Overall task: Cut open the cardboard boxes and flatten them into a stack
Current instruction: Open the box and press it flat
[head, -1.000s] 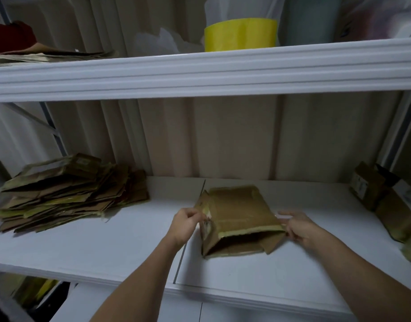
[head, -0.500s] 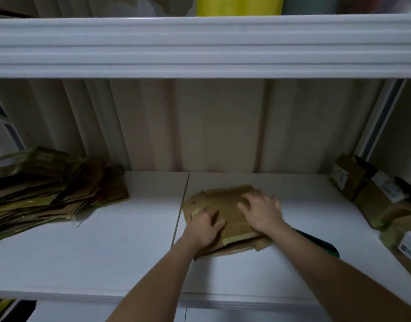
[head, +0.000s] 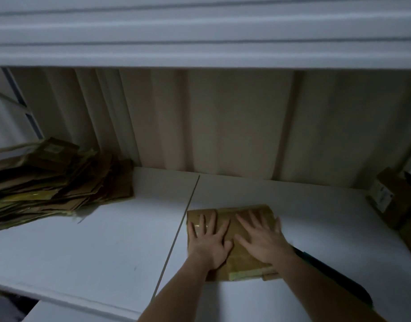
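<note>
Pressing: both hands lie flat, fingers straight and spread, on the flattened box (head: 232, 263) in the head view.
Left hand (head: 209, 242): palm down on the near-left part of the box, fingers apart, holding nothing.
Right hand (head: 262, 240): palm down just beside the left hand, on the right half, fingers fanned toward the far edge.
Box place: directly under both hands on the white shelf (head: 107, 247), just right of the shelf's seam.
Handling: judged light and thin, stiff across its panels but springy at the folds, so it may lift again once the hands leave it; the glossy tape strip under the left fingers looks slippery.
Where to hold: probably a pinch at the near edge, where the layered ends show below the wrists, or along one side edge.
Box look: brown cardboard, creased, shiny tape on top, pale yellowish edge at the near end.
Stack (head: 60, 180): flattened cardboard piled well left of the left hand, ragged and fanned.
Uncut boxes (head: 390, 198): far right of the right hand, against the edge of view.
Dark object (head: 332, 273): long, partly hidden beside the right forearm; kind unclear.
</note>
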